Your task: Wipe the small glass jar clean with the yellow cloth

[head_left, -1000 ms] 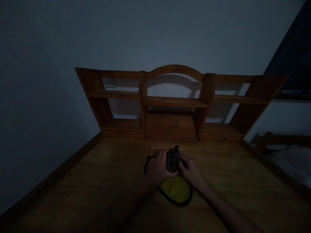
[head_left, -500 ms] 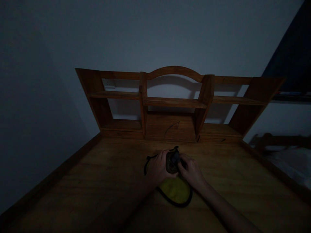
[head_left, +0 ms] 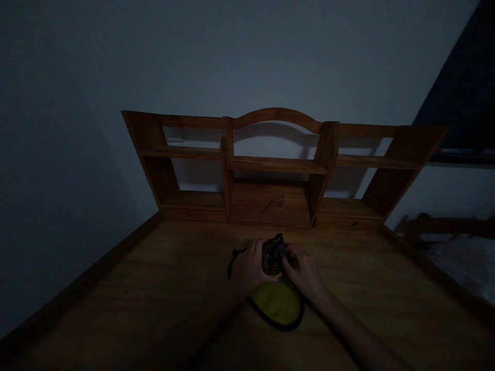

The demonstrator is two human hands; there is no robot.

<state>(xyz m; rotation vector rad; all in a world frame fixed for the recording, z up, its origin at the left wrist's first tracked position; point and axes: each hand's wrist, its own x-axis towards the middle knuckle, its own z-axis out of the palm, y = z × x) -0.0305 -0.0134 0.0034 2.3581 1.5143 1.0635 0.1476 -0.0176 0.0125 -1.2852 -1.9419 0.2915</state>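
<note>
At the middle of the wooden desk (head_left: 170,288), my left hand (head_left: 251,268) is wrapped round the left side of a dark, rounded object (head_left: 269,258) with a brownish face. From the right, my right hand (head_left: 303,268) pinches a small dark grey piece, cloth-like in the dim light, against that object. Beneath both hands lies a yellow-green flat item (head_left: 277,304) with a rounded end and thick black edging. Black strips stick out beyond my left hand and above the dark object. What these parts belong to is hard to tell in the low light.
Along the back of the desk stands a wooden shelf unit (head_left: 276,164) with an arched top rail, against a pale wall (head_left: 247,56). A socket (head_left: 175,135) shows behind its left bay. Raised wooden edges run down both desk sides. Right of the desk is whitish bedding (head_left: 460,263).
Both hands keep their hold. The dark object and the hands sit slightly further left in view, and the dark grey piece has shifted a little under my right fingers.
</note>
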